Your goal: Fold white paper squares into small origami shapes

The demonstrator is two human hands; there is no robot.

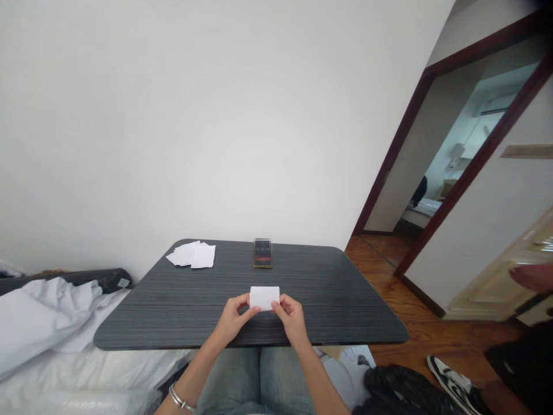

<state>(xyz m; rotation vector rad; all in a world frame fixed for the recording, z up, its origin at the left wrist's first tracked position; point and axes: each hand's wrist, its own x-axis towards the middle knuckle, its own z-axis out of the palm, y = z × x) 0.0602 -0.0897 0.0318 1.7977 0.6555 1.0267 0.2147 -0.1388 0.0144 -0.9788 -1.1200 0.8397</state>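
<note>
My left hand (235, 316) and my right hand (290, 314) pinch the two lower corners of a small white paper (264, 298), holding it just above the dark grey table (181, 300) near its front edge. Both hands have their fingers closed on the paper, thumbs on top. A silver bracelet sits on my left wrist. A loose pile of white paper pieces (192, 254) lies at the table's far left. A small dark object like a phone (262, 253) stands at the far middle, directly behind the held paper.
A bed with white bedding (38, 323) adjoins the table's left side. A white wall rises behind. An open doorway (436, 190) is at the right over wooden floor. Another person's shoe (453, 383) and hand (533, 278) show at the far right.
</note>
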